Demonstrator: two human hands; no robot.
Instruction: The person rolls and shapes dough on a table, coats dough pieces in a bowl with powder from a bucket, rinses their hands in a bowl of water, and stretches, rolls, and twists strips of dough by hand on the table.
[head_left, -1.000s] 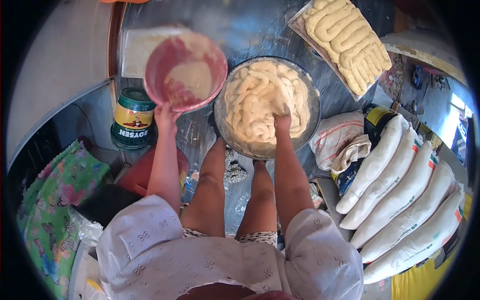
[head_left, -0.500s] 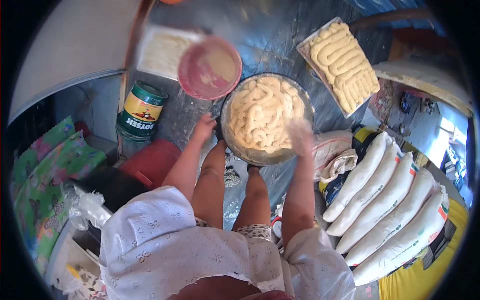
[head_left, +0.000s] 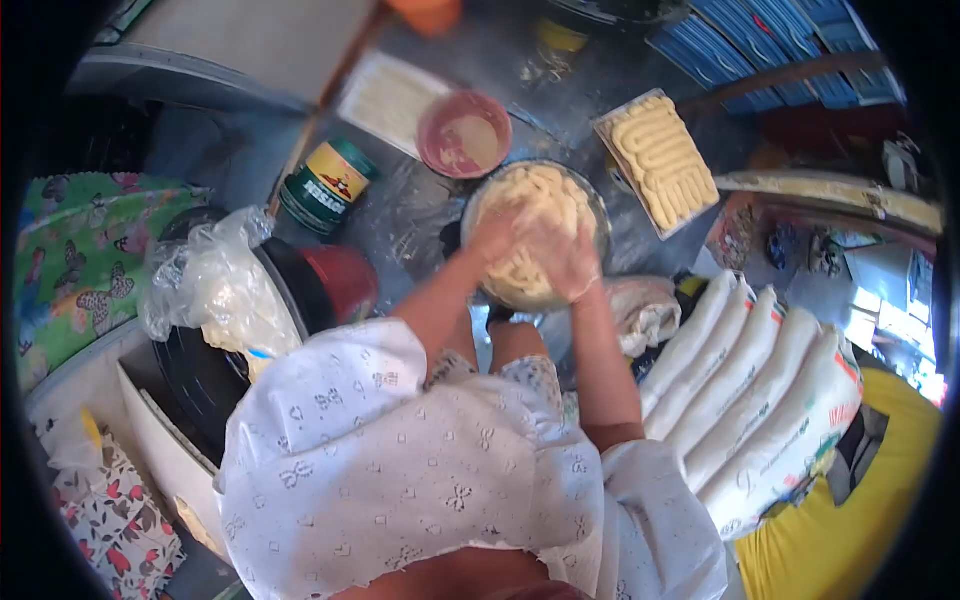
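Note:
A round metal basin (head_left: 606, 215) holds a heap of pale, rope-like dough (head_left: 545, 190). Over the left side of that heap is my left hand (head_left: 495, 236), its fingers reaching inward and smeared by motion. My right hand (head_left: 572, 265) is over the right side of the dough, close to the left one, with its fingers blurred too. Whether either hand grips a piece of dough cannot be made out. Just behind the basin stands a pink bowl (head_left: 432, 138) with pale powder or paste in its bottom.
Looped dough strips cover a tray (head_left: 655, 228) at the back right. A white tray (head_left: 375, 88) lies behind the pink bowl. Left of it stands a green can (head_left: 315, 205). Long white filled sacks (head_left: 760, 400) lie at my right, a plastic bag (head_left: 235, 275) at my left.
My left hand has moved from beside the basin onto the dough. My right hand has shifted inward from the rim. The view has tilted, showing more of the floor's far end.

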